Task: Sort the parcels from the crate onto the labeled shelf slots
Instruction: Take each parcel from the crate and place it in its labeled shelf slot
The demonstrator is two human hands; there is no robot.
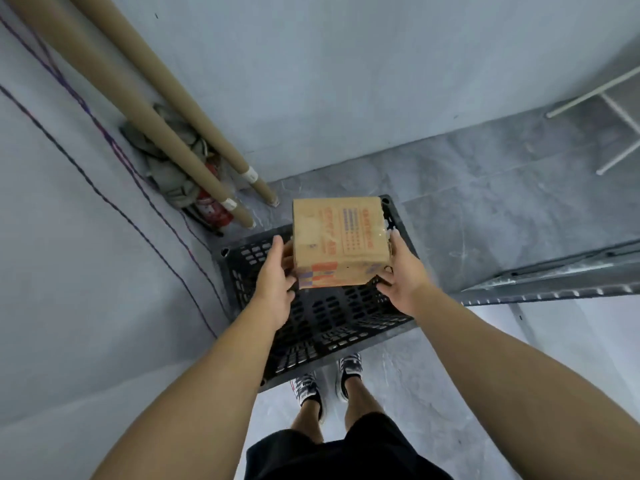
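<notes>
A brown cardboard parcel [341, 240] with red and blue print is held in the air above a black perforated plastic crate [311, 323] that stands on the grey floor. My left hand [275, 275] grips the parcel's left side, thumb on the near face. My right hand [401, 275] holds its right side, fingers curled under the lower corner. No other parcel shows inside the crate. A grey metal shelf edge [554, 282] reaches in from the right.
Two long cardboard tubes [166, 133] lean in the corner over a red fire extinguisher [211, 209] and a grey cloth. White metal legs [616, 112] stand at the far right. My feet are just behind the crate. Walls close in at left and front.
</notes>
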